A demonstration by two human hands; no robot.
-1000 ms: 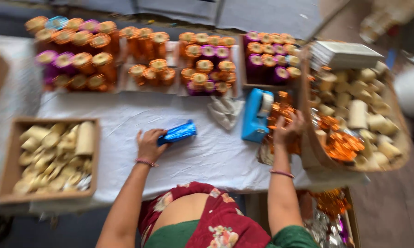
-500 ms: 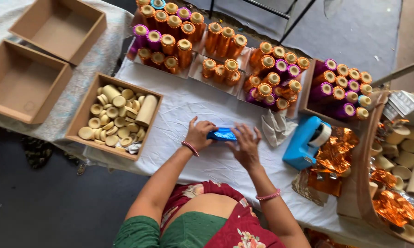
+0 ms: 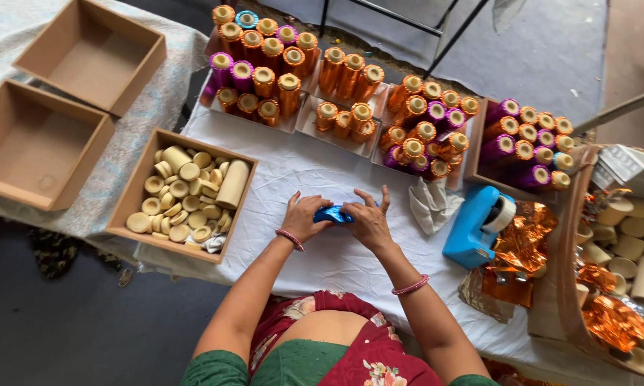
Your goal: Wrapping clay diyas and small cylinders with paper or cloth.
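A short tube wrapped in shiny blue foil (image 3: 332, 214) lies on the white cloth (image 3: 293, 168) in front of me. My left hand (image 3: 305, 216) grips its left end. My right hand (image 3: 366, 219) covers its right end, fingers curled over the foil. Both hands hide most of the tube. A blue tape dispenser (image 3: 477, 224) stands just to the right, with crumpled orange foil sheets (image 3: 520, 246) beside it.
A cardboard box of bare cream tubes and discs (image 3: 186, 194) sits at the left, two empty boxes (image 3: 43, 139) beyond it. Rows of orange, purple and blue wrapped tubes (image 3: 350, 93) stand at the back. A basket of bare tubes (image 3: 626, 250) is at the right. A crumpled cloth (image 3: 433, 204) lies nearby.
My right hand left the orange foil at the right and came onto the blue tube. Both hands now close around it. The view swung left.
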